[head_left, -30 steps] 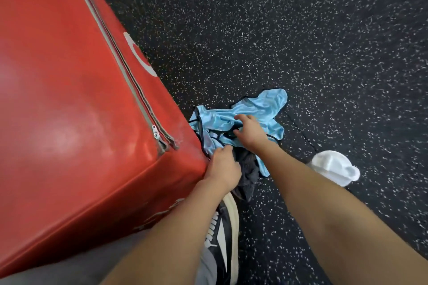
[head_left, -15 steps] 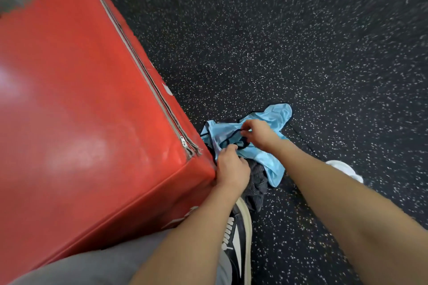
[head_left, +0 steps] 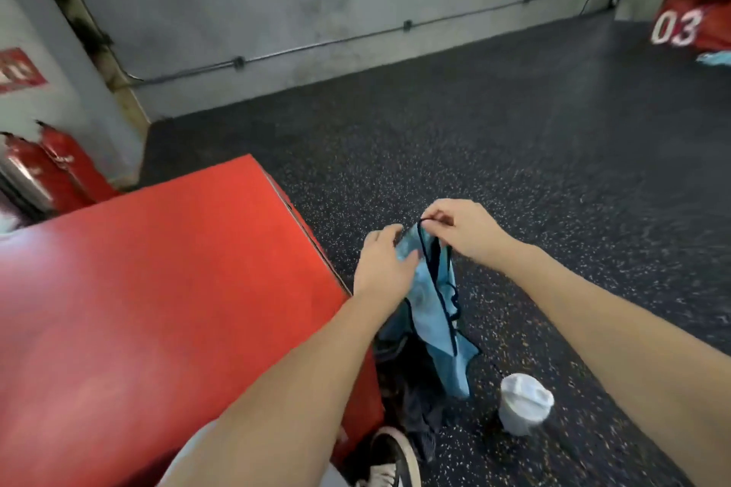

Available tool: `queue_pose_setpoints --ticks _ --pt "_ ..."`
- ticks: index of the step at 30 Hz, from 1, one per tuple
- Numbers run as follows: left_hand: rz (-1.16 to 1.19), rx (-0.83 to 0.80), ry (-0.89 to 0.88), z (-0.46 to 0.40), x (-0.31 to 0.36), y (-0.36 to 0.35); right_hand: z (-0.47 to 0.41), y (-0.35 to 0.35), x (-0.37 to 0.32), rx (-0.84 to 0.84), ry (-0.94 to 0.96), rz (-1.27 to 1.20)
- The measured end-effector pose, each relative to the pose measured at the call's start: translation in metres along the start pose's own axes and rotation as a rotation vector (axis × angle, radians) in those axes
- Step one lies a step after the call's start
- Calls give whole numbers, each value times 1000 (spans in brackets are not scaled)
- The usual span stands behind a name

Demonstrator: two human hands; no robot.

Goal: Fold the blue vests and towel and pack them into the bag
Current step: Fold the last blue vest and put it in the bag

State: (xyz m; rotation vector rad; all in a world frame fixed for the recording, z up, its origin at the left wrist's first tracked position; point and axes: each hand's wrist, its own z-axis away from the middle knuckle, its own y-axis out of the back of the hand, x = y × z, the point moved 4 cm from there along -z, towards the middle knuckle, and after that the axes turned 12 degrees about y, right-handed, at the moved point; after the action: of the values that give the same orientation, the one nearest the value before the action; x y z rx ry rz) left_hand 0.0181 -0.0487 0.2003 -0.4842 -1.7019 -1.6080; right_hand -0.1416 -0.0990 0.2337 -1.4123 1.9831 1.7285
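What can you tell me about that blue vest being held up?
The blue vest is light blue, thin and shiny-looking, edged with dark trim. It hangs bunched and unfolded beside the red padded box. The right hand pinches its dark trim at the top; the left hand grips the fabric just below. Its lower end dangles over dark cloth on the floor.

Big red padded block (head_left: 158, 289) hogs the whole left side, its edge right beside the left hand (head_left: 381, 269), so no room to swing that way. Dark cloth heap (head_left: 415, 407) and a shoe (head_left: 389, 459) crowd the floor (head_left: 514, 150) below. White cup (head_left: 524, 403) stands lower right. Ahead and right, the floor's wide open.
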Motion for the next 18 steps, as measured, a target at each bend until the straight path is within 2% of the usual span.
queue_pose_setpoints --ticks 4,11,16,18 --pt "11 104 -132 14 58 76 -14 61 -86 95 96 -8" --pt "165 289 -223 57 118 220 -43 133 -241 234 309 56" --pt "91 219 -198 76 116 308 -65 156 -347 321 448 29" --pt "68 225 -179 86 104 343 -73 158 -383 308 486 -8"
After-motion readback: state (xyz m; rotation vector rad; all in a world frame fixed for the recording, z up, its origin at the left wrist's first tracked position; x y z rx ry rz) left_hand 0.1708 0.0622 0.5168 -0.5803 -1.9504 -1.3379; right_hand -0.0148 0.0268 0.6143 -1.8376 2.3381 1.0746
